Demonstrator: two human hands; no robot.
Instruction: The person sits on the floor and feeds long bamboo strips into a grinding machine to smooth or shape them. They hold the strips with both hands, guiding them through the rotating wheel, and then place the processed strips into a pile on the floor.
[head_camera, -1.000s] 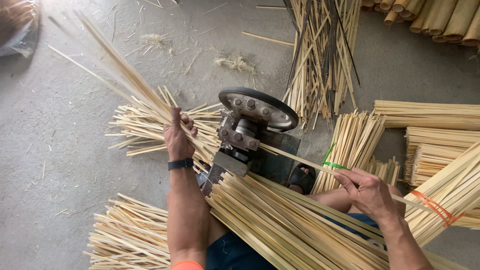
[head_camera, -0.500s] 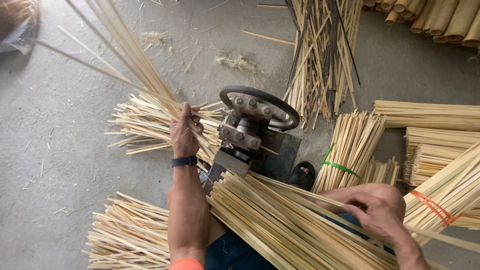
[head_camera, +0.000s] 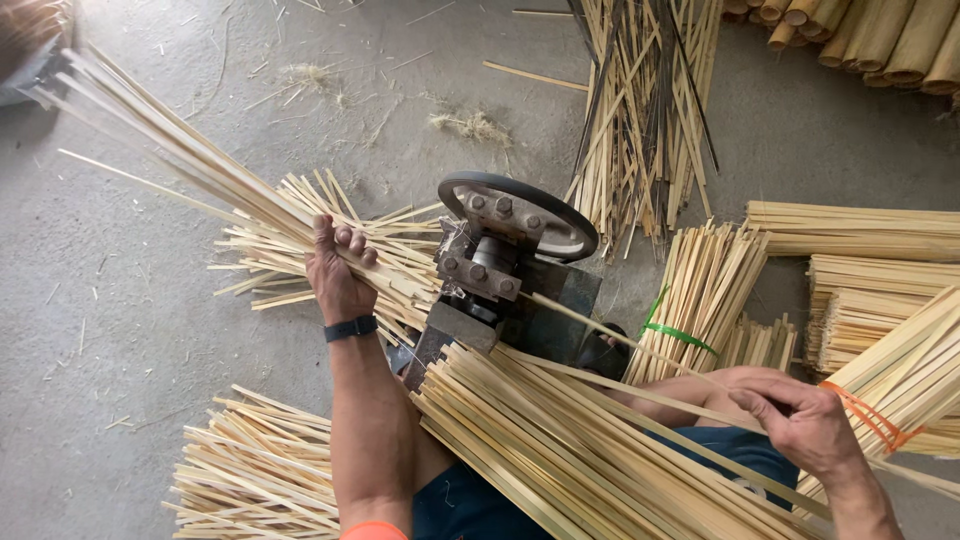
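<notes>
your left hand (head_camera: 338, 268) is clamped around a fan of bamboo strips (head_camera: 170, 160) that juts up and away to the left, just beside the splitting machine (head_camera: 500, 262). lower left, a loose pile of strips (head_camera: 255, 470) lies on the concrete floor (head_camera: 110, 330). a long slanted stack of strips (head_camera: 570, 450) rests across your lap against the machine's base. one thin strip (head_camera: 610, 335) runs from the rollers under the handwheel (head_camera: 520, 212) to your right hand (head_camera: 800, 420), fingers pinched together on it. the risk, as i judge it: your left knuckles sit close to the rollers, and a jerk on the strip could drag fingers in or drive a splinter into your palm.
</notes>
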